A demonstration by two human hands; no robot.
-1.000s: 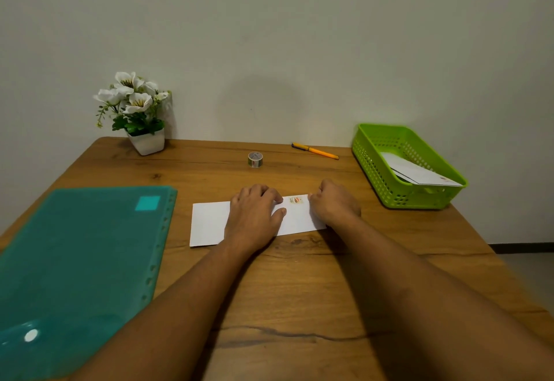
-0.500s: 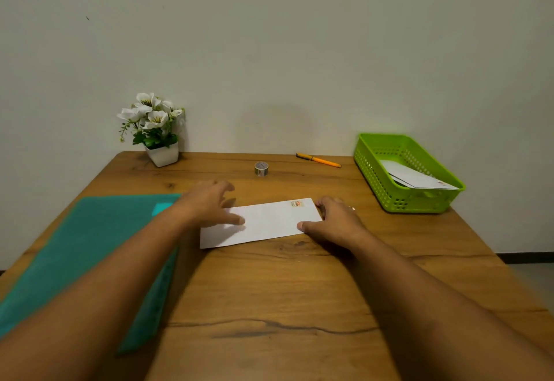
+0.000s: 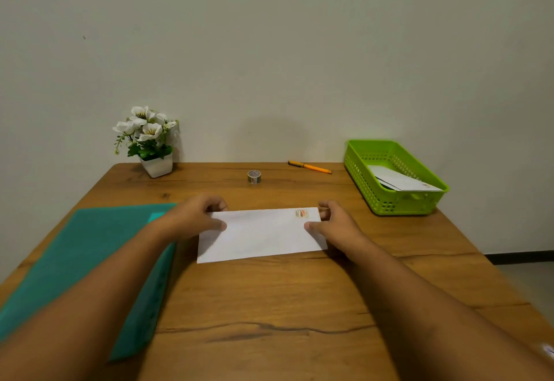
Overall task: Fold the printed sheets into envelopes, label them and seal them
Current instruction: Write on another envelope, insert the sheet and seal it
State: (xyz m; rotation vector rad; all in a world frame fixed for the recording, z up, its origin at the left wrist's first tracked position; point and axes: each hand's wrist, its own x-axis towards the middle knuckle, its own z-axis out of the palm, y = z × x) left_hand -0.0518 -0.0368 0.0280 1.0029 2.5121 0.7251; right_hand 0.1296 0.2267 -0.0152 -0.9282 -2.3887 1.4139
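A white envelope [image 3: 260, 235] with a small stamp-like print at its top right corner lies on the wooden table [image 3: 269, 305]. My left hand [image 3: 195, 215] pinches its upper left corner between thumb and fingers. My right hand [image 3: 335, 224] pinches its right end the same way. The envelope's far edge looks slightly raised off the wood. A teal plastic folder [image 3: 90, 260] lies at the left, partly under my left forearm. A small tape roll [image 3: 254, 177] and an orange pen [image 3: 310, 167] lie near the back edge.
A green perforated basket [image 3: 389, 201] at the back right holds other white envelopes [image 3: 401, 183]. A white pot of artificial flowers [image 3: 150, 141] stands at the back left by the wall. The table's right edge drops to the floor.
My left hand slid from the envelope's middle to its left end and gripped the corner. My right hand shifted to pinch the right end. The view tilted up.
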